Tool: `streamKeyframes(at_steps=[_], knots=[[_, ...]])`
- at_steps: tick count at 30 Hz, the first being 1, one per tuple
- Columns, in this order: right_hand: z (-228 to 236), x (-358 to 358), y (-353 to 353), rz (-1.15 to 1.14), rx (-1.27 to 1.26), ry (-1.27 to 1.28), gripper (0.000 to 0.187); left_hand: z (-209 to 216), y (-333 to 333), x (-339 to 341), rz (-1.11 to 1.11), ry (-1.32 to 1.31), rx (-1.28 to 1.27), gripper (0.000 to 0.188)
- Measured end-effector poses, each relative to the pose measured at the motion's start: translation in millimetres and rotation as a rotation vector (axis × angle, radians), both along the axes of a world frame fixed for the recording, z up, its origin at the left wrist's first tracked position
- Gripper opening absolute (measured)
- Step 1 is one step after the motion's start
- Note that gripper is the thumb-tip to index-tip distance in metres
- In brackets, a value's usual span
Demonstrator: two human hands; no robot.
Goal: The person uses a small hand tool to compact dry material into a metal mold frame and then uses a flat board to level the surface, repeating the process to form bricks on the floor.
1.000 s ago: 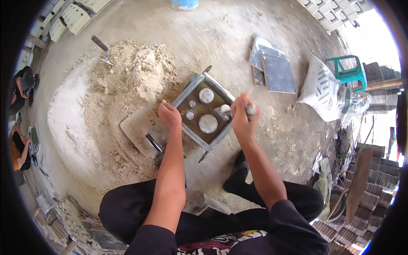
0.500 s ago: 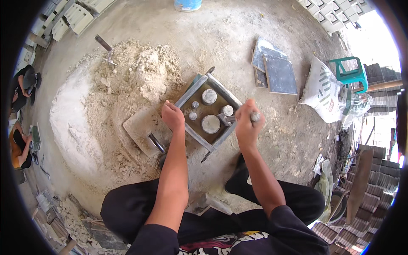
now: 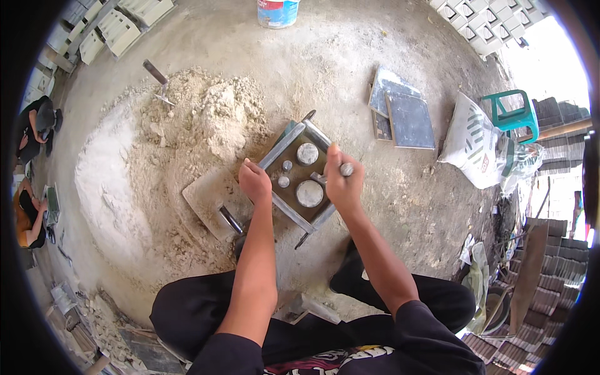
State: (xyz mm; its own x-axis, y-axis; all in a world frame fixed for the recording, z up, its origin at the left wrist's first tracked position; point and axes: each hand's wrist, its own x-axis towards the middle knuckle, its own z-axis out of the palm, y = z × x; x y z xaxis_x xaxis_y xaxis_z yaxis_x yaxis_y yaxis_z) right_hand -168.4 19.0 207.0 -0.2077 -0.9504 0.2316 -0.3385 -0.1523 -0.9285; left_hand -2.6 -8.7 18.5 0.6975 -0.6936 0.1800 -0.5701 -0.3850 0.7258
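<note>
Between my knees on the ground sits a square metal mould (image 3: 289,205), turned cornerwise, with a loop at its far and near corners. Inside, brown material surrounds several round metal pieces, among them a large near disc (image 3: 309,194) and a far disc (image 3: 307,154). My left hand (image 3: 255,181) is closed on the mould's left corner, which it hides. My right hand (image 3: 342,186) grips a hammer by its handle (image 3: 346,169), over the right corner. The hammer's head (image 3: 319,178) is partly covered by my fingers and lies close to the round pieces.
Left of the mould lie a flat board (image 3: 203,203), a heap of sandy mix (image 3: 215,109) with a trowel (image 3: 164,99) in it, and white powder (image 3: 103,181). Dark plates (image 3: 410,120), a white sack (image 3: 469,140) and a green stool (image 3: 514,115) are to the right. A bucket (image 3: 277,14) stands far off; two people work at far left.
My right hand and the hammer have moved left, over the mould's right corner, hiding a round piece there. My left hand stays on the left corner. More of the bucket shows.
</note>
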Motion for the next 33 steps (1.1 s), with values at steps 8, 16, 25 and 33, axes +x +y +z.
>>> streamKeyframes(at_steps=[8,16,25,33], knots=[[-4.3,-10.1,-4.8,0.053,0.033,-0.079,0.047,4.7,-1.7,-1.0,0.003,-0.010,0.020,0.038],[0.2,-18.1,7.6,0.034,0.001,-0.001,0.043,3.5,-1.6,-4.9,0.011,-0.028,0.011,0.038],[0.1,-42.6,41.8,0.185,-0.114,0.075,0.040,4.2,0.9,-2.3,0.003,-0.005,0.008,0.039],[-0.4,-58.8,29.6,0.360,0.000,0.004,0.039,1.9,-1.7,-2.8,0.018,-0.020,0.036,0.038]])
